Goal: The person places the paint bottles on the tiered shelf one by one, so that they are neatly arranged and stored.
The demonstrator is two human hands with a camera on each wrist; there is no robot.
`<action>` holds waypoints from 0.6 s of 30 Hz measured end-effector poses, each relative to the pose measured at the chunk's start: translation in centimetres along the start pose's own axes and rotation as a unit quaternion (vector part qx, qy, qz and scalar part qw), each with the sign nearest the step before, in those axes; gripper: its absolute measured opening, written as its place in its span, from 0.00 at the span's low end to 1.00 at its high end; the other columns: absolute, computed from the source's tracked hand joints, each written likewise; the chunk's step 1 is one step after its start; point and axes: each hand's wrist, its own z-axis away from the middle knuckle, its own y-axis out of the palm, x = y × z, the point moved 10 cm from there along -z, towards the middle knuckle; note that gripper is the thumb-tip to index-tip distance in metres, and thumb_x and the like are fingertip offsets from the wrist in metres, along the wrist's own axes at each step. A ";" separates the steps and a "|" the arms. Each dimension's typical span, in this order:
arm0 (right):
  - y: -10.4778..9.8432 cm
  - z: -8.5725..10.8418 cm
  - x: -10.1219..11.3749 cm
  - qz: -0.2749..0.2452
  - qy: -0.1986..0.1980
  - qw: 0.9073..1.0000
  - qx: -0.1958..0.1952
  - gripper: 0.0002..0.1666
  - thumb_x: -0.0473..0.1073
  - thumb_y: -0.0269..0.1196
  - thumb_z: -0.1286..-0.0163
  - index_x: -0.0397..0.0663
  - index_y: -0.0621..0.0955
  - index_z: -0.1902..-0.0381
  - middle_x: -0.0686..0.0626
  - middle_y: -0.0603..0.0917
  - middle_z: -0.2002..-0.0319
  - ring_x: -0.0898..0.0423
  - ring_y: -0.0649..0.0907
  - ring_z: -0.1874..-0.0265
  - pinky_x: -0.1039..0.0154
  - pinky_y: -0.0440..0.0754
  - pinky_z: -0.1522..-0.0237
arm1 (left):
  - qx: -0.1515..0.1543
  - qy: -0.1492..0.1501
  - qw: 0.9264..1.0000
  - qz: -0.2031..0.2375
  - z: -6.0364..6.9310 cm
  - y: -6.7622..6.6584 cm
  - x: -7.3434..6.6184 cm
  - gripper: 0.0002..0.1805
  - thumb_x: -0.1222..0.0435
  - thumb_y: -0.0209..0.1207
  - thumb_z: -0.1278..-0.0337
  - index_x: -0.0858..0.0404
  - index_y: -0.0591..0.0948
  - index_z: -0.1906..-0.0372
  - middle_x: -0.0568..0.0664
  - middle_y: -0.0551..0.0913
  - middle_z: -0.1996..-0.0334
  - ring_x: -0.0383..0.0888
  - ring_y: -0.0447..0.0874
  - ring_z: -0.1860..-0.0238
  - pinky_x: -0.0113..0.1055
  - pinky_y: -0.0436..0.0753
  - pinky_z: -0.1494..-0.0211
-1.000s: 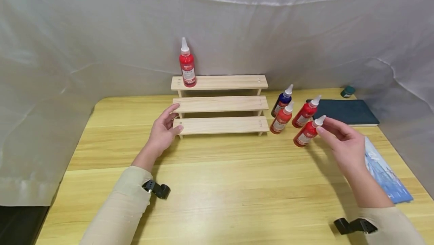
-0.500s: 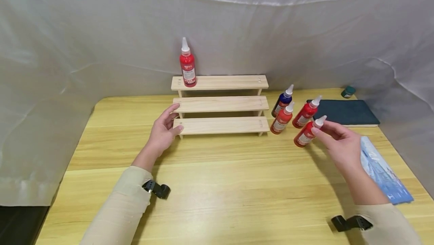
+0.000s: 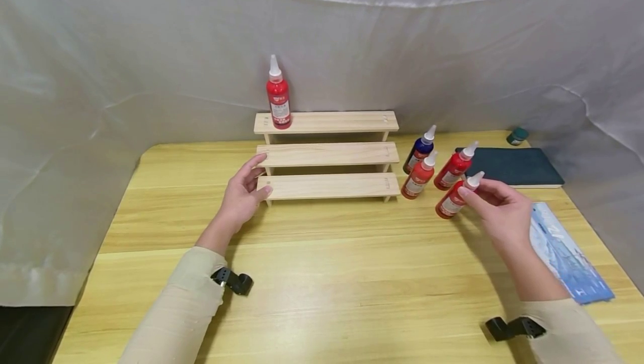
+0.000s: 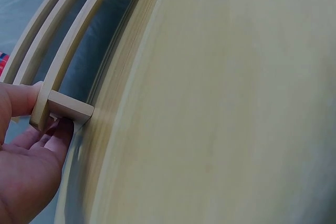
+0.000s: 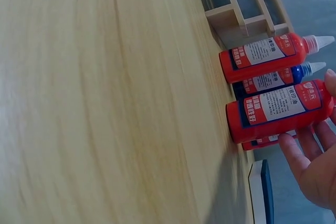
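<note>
- While a grey curtain (image 3: 322, 34) hangs behind it, the wood-grain surface (image 3: 327, 274) carries everything below.
- A three-tier wooden stand (image 3: 329, 154) stands at the middle of the surface's far edge.
- A dark notebook (image 3: 515, 165) lies near the far right corner.
- A blue booklet (image 3: 568, 255) lies along the right edge, partly hidden by the arm.
- Of the hands, the left hand (image 3: 238, 199) grips the stand's left end, thumb on the lowest tier; this is unchanged.
- The right hand (image 3: 505, 213) has shifted inward: its thumb now crosses the front red bottle's shoulder, fingers behind, so it pinches the bottle more fully.
- That front red bottle (image 3: 451, 202) stands near the surface's far right part and has not moved; the grip appears made, the lift not.
- Just beyond it are another red bottle (image 3: 448, 173), an orange-red bottle (image 3: 416, 180) and a blue bottle (image 3: 416, 157).
- One shelf bottle (image 3: 278, 95) stands upright on the top tier's left end.
- A green jar (image 3: 517, 136) sits at the far right corner.
</note>
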 end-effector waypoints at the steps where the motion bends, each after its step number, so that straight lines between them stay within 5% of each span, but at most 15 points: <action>1: 0.0 0.0 0.0 -0.003 0.001 1.000 -0.003 0.21 0.39 0.77 0.43 0.46 0.88 0.50 0.59 0.88 0.62 0.63 0.84 0.63 0.78 0.81 0.63 | 0.000 0.000 1.000 0.000 0.0 0.0 0.0 0.40 0.84 0.58 0.41 0.51 0.69 0.27 0.60 0.72 0.33 0.50 0.66 0.31 0.40 0.60 0.26; 18: 0.2 0.4 0.0 -0.023 0.006 1.000 0.004 0.24 0.40 0.75 0.40 0.46 0.86 0.45 0.59 0.87 0.61 0.62 0.83 0.62 0.77 0.81 0.64 | 0.001 0.000 1.000 0.002 -0.1 0.0 0.1 0.40 0.84 0.58 0.40 0.51 0.69 0.26 0.60 0.72 0.33 0.49 0.66 0.31 0.40 0.58 0.26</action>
